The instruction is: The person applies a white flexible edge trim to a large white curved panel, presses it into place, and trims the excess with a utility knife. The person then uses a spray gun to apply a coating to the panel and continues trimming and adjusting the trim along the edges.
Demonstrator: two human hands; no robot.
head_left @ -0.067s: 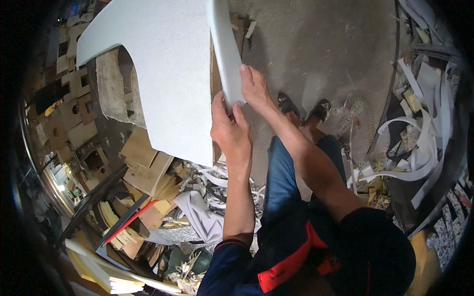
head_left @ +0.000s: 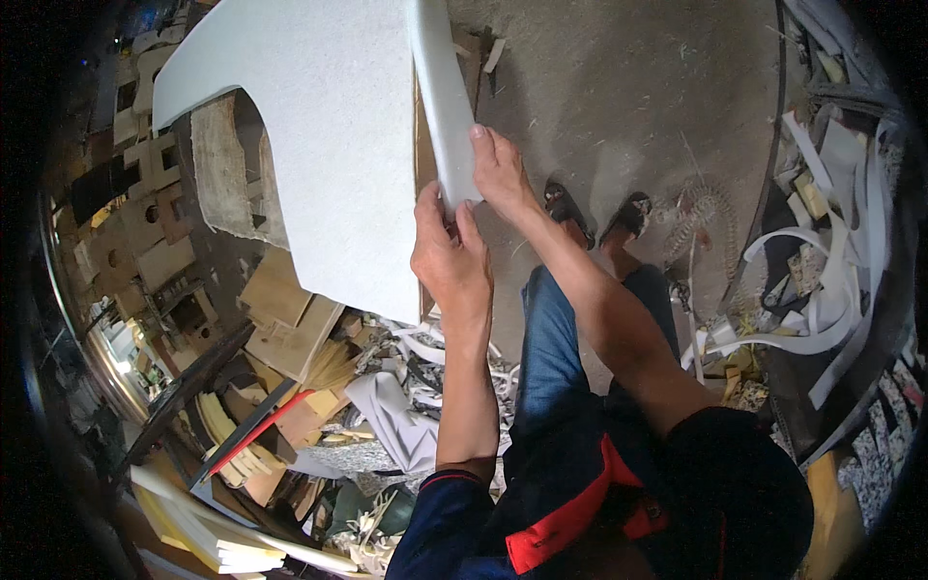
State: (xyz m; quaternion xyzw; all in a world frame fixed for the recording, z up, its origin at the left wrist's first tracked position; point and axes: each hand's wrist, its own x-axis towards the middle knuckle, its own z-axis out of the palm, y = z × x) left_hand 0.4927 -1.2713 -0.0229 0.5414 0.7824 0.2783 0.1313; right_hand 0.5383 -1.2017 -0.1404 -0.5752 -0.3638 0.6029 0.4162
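Observation:
A large white foam-covered panel (head_left: 338, 174) with a curved cut-out on its left side fills the upper middle. Along its right edge runs a long white foam strip (head_left: 443, 97), its near end angled out from the edge. My left hand (head_left: 452, 256) is closed on that near end, thumb and fingers on either side. Higher up, my right hand (head_left: 501, 176) grips the strip's outer side, its thumb lying along it. Between the strip and the panel shows a narrow tan edge (head_left: 422, 145), bare of white covering.
Foam and fabric scraps (head_left: 391, 416) lie in a heap below the panel, beside wooden boards (head_left: 290, 324). White offcut strips (head_left: 826, 290) pile up at the right. A coiled hose (head_left: 704, 213) rests on the concrete floor (head_left: 619, 77) near my feet. Cut boards (head_left: 145, 222) stack along the left.

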